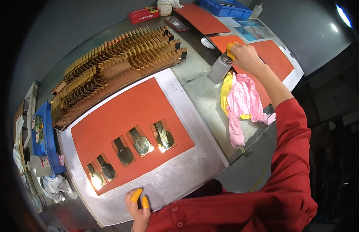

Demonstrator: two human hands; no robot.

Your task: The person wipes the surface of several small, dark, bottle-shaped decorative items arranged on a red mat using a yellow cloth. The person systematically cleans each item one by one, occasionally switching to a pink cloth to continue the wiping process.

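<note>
Head view: right hand (245, 57) touches boxy bottle (219, 70) beside crumpled pink cloth (244, 96).

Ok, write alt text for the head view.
A person's right hand, in yellow finger cots, is at the top of a bottle beside a pink cloth. The left hand is near an orange mat bearing five shiny pieces; beyond stands a rack of thin pieces.

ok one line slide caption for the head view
Right hand at the top of a grey bottle, left hand near an orange mat bearing five shiny panels.
</note>
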